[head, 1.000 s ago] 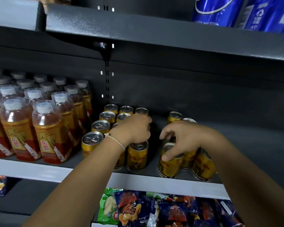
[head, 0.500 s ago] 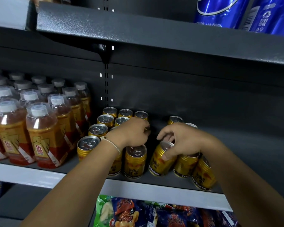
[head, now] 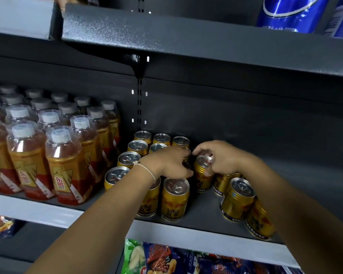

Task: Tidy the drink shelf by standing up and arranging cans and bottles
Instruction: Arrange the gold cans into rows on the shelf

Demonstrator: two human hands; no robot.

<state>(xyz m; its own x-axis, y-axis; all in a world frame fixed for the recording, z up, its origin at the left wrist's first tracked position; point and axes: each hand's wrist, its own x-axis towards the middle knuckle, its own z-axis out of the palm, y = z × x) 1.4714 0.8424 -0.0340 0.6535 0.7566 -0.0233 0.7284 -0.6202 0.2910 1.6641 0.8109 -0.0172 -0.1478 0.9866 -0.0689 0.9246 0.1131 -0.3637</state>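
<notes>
Gold cans stand in rows on the grey drink shelf. My right hand grips the top of one gold can, which leans slightly beside the block of upright cans. My left hand, with a string bracelet at the wrist, rests curled over a can in the third column and hides most of it. An upright front can stands just below my left hand. Two more cans lean at the right by my right forearm.
Orange-labelled bottles with white caps fill the shelf's left side. The upper shelf overhangs closely, with blue cans on it. Snack bags lie on the shelf below. The right part of the drink shelf is bare.
My right hand has carried the gold can left and back, from the right-hand group toward the block of upright cans. My left hand has stayed on its can.
</notes>
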